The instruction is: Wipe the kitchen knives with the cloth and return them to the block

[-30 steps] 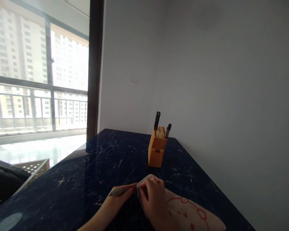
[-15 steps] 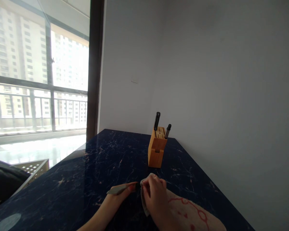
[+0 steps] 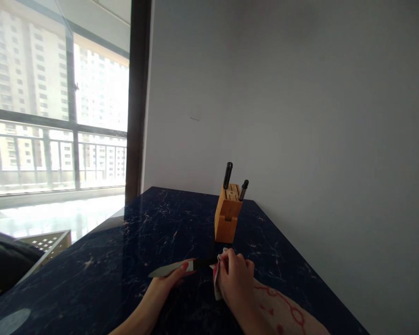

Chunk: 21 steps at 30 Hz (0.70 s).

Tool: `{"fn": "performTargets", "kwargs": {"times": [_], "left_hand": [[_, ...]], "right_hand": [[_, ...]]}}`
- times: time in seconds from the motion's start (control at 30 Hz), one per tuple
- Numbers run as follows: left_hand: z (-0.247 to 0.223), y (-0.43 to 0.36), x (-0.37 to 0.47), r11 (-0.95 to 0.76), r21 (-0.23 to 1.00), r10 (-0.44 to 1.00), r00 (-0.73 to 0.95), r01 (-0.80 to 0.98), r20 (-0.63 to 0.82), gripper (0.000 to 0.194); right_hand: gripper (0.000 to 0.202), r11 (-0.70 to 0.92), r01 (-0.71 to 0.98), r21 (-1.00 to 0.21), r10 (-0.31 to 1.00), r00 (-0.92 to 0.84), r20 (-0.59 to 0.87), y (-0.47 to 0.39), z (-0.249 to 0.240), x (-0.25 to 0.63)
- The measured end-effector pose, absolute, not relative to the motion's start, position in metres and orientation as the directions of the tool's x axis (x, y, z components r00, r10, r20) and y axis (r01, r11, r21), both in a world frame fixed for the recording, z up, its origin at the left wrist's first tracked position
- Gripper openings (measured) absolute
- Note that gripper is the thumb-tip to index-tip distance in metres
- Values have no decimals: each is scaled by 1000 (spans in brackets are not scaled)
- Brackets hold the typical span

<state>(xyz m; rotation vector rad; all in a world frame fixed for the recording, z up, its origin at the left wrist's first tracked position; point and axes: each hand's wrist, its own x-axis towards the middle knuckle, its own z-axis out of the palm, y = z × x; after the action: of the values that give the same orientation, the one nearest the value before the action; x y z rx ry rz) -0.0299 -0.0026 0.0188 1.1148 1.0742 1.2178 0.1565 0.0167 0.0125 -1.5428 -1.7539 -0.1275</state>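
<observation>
A knife (image 3: 165,271) with a black handle lies crosswise above the table, its blade pointing left. My left hand (image 3: 172,278) is closed around the blade near the handle. My right hand (image 3: 234,275) pinches a light cloth with red markings (image 3: 282,304) at the end of the knife's handle. The rest of that cloth trails down to the right under my right forearm. Just beyond my hands stands a wooden knife block (image 3: 226,216), upright, with a black-handled knife (image 3: 227,176) and another dark-and-silver handle (image 3: 243,190) in its slots.
The dark blue marbled table (image 3: 153,218) runs back to a grey wall (image 3: 317,116) on the right. To the left are a perforated chair (image 3: 50,244) with dark fabric (image 3: 7,265) on it and a large window (image 3: 97,93).
My right hand and the cloth have moved right along the handle, baring more black handle. My left hand has turned the knife slightly, so more of its blade shows.
</observation>
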Motion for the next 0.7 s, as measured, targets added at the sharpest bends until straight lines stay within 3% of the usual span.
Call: {"fn": "performTargets", "kwargs": {"times": [0.4, 0.7], "left_hand": [[18, -2, -30, -62, 997, 994, 83, -40, 65, 35], [7, 10, -35, -221, 974, 932, 304, 42, 198, 32]], "right_hand": [[10, 400, 833, -382, 765, -74, 640, 14, 6, 143], [7, 411, 851, -329, 782, -143, 606, 2, 8, 135]]}}
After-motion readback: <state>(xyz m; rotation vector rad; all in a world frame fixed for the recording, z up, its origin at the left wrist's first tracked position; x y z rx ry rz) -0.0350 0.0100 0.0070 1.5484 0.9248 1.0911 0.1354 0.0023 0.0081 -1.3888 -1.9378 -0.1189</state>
